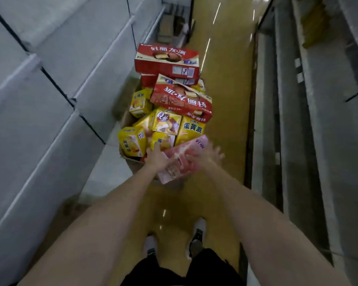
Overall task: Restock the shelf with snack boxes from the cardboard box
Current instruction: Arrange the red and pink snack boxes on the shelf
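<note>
A cardboard box [132, 162] stands on the floor ahead of me, heaped with several yellow snack boxes [132, 141] and big red snack boxes [182, 102]. A pink snack box [183, 162] is held tilted over the near end of the heap. My left hand [156, 156] grips its left side. My right hand [207, 155], blurred with motion, lies on its right side with fingers spread. Both arms reach forward and down from the bottom of the view.
Grey empty shelves [50, 100] run along the left of the aisle, and another grey shelf unit [298, 120] lines the right. The glossy yellow floor [225, 79] runs between them. Flat cardboard [170, 27] lies far down the aisle. My shoes [196, 234] are below.
</note>
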`<action>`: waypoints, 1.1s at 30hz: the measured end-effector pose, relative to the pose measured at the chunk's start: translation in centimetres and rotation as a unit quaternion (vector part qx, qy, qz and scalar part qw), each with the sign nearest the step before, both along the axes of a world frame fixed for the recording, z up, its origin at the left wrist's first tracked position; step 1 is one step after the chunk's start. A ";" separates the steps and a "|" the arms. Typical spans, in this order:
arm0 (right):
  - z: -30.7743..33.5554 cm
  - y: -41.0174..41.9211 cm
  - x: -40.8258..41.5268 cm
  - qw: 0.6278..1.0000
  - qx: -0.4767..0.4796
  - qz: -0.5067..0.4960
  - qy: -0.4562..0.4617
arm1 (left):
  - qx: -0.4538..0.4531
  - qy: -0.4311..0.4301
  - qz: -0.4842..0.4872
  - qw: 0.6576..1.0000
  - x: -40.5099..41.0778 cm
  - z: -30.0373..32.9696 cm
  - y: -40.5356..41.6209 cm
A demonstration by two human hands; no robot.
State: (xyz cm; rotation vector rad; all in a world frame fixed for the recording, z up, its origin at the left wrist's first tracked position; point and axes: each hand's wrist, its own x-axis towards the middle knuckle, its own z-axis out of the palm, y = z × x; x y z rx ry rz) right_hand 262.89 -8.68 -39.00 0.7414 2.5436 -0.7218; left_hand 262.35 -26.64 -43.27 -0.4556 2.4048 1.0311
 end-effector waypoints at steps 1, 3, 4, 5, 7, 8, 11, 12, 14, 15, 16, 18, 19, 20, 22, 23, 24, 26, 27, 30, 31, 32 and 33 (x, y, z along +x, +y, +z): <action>0.0 0.3 -0.1 1.000 0.011 0.014 -0.005 | 0.002 -0.009 0.007 1.000 0.0 0.1 0.2; 0.4 0.6 -0.1 0.999 0.018 0.032 -0.009 | 0.020 -0.029 0.023 0.999 -0.1 0.0 0.4; 0.4 0.6 -0.2 0.999 0.011 0.029 -0.004 | 0.019 -0.034 0.026 0.999 -0.1 0.1 0.6; 0.5 0.6 -0.3 1.000 0.007 0.026 -0.001 | 0.004 -0.036 0.025 0.999 -0.2 0.3 0.7; 0.6 0.8 -0.4 1.000 0.012 0.026 0.008 | -0.018 -0.038 0.013 0.999 -0.4 0.7 0.9; 0.9 1.0 -0.4 0.999 0.018 0.024 0.018 | -0.016 -0.041 0.006 0.999 -0.6 1.2 0.9; 2.4 2.6 -0.4 0.998 0.011 -0.010 0.062 | -0.005 -0.063 -0.024 0.998 -1.4 2.7 1.2; 3.0 3.2 -0.2 0.997 0.014 -0.018 0.078 | 0.000 -0.069 -0.042 0.997 -1.8 3.1 1.4; 4.5 4.6 0.0 0.994 0.028 -0.026 0.104 | 0.020 -0.070 -0.076 0.994 -2.7 4.2 2.2; 5.3 5.4 0.2 0.992 0.036 -0.036 0.115 | 0.024 -0.070 -0.093 0.993 -3.0 5.2 3.0; 6.1 6.2 0.4 0.990 0.038 -0.054 0.127 | 0.031 -0.066 -0.110 0.991 -3.4 6.1 3.8; 8.0 8.0 1.2 0.983 0.045 -0.089 0.156 | 0.056 -0.070 -0.137 0.986 -3.8 8.1 5.7; 8.9 9.0 1.6 0.979 0.052 -0.102 0.169 | 0.066 -0.077 -0.156 0.983 -3.7 9.3 6.8; 9.9 10.0 2.1 0.975 0.061 -0.111 0.181 | 0.078 -0.074 -0.175 0.979 -3.6 10.4 8.1; 12.0 12.5 3.3 0.964 0.071 -0.144 0.213 | 0.113 -0.054 -0.210 0.970 -3.4 12.3 11.2; 13.1 13.9 3.9 0.955 0.071 -0.173 0.230 | 0.132 -0.045 -0.219 0.966 -3.2 13.4 12.8; 14.3 15.3 4.7 0.945 0.073 -0.198 0.249 | 0.151 -0.032 -0.232 0.960 -3.1 14.4 14.5; 16.6 18.2 6.2 0.927 0.081 -0.237 0.280 | 0.192 -0.005 -0.261 0.946 -2.7 17.0 17.9; 17.7 19.7 7.0 0.916 0.080 -0.257 0.297 | 0.209 0.003 -0.275 0.939 -2.7 18.2 19.7; 21.7 23.7 9.4 0.875 0.090 -0.308 0.362 | 0.242 0.007 -0.319 0.916 -2.4 21.5 24.9; 22.9 25.0 10.0 0.865 0.103 -0.316 0.377 | 0.253 0.002 -0.338 0.906 -2.1 22.7 26.6; 24.1 26.2 10.7 0.857 0.119 -0.320 0.386 | 0.263 0.002 -0.361 0.895 -1.9 23.7 28.2; 25.3 27.5 11.1 0.849 0.129 -0.327 0.394 | 0.269 0.006 -0.376 0.886 -1.7 24.8 29.7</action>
